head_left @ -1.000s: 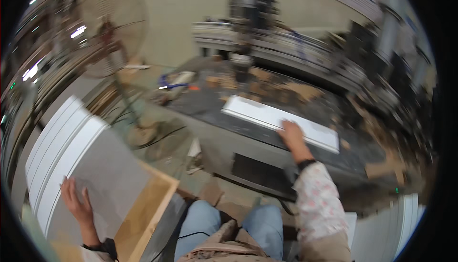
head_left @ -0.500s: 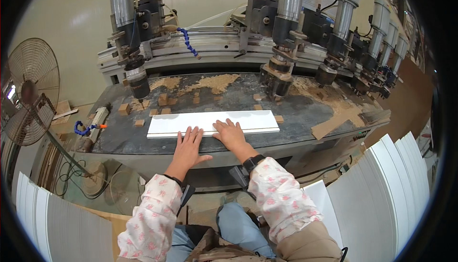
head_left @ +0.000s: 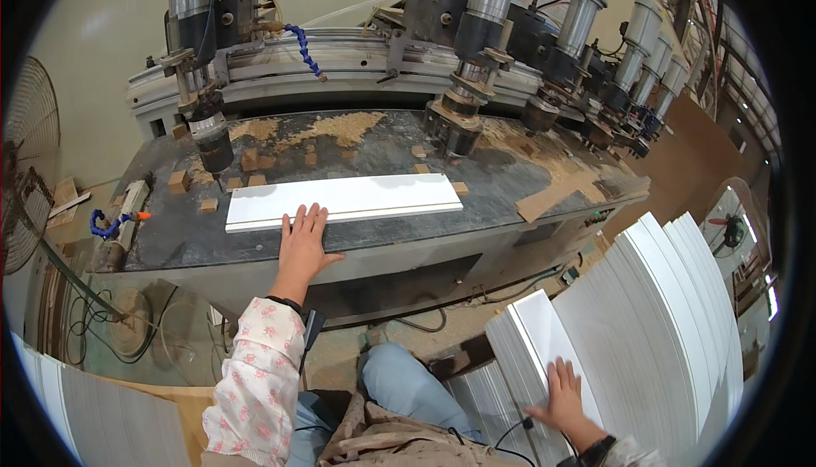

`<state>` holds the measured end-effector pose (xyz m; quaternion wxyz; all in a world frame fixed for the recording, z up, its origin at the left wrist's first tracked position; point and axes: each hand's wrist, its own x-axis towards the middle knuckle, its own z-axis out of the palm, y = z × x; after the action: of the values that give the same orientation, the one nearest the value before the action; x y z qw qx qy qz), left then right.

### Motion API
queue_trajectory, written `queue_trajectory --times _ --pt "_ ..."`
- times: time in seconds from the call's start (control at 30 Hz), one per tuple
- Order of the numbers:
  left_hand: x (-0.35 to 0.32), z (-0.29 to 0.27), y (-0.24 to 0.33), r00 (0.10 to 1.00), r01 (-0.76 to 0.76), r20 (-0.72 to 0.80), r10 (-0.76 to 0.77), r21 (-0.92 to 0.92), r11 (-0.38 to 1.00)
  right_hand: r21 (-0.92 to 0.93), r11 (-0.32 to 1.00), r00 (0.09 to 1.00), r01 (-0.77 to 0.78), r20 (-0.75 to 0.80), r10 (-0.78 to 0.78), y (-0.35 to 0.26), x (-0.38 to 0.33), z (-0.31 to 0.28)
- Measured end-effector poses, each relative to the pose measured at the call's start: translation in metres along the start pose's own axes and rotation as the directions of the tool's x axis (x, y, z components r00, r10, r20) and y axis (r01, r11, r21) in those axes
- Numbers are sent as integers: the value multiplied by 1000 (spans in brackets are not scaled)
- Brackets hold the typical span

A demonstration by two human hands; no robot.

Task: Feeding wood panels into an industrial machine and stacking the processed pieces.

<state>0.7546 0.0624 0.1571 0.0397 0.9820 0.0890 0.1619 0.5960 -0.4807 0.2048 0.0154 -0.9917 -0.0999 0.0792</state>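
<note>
On the dark machine table (head_left: 391, 227) lies a long white panel (head_left: 357, 194) with a thin groove along its near edge. My left hand (head_left: 305, 247) rests on that near edge, fingers spread and the thumb out to the right. At the lower right my right hand (head_left: 564, 396) lies against a white panel (head_left: 541, 328) on top of a stack, fingers apart and not wrapped round it. Small wooden blocks (head_left: 178, 181) sit along the far side and ends of the panel on the table.
Drill spindles (head_left: 209, 127) hang over the table in a row, one (head_left: 459, 123) behind the panel. Sawdust (head_left: 344, 129) and a brown strip (head_left: 557, 196) lie on the tabletop. Tall stacks of white panels (head_left: 654, 297) rise at right and lower left. A fan (head_left: 25, 161) stands at left.
My right hand has left the panel on the table and moved down right to the stack. My left hand stays on the panel. The whole view has swung to the right.
</note>
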Motion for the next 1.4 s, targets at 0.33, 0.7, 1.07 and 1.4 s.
queue_trajectory --times 0.33,0.7,1.07,1.4 --pt "-15 8 -2 999 -3 -54 7 71 997 43 964 949 261 -197 -248 9 -10 35" --pt "-129 -71 -53 868 -368 -277 413 200 908 68 539 511 840 -434 -742 -171 162 -144" --pt "-353 -319 -25 993 -70 -26 117 668 741 -55 227 197 972 -327 -924 -331 334 -27" --pt "-550 -378 -8 797 593 -491 -351 746 303 7 344 322 939 -369 -872 -368 404 7"
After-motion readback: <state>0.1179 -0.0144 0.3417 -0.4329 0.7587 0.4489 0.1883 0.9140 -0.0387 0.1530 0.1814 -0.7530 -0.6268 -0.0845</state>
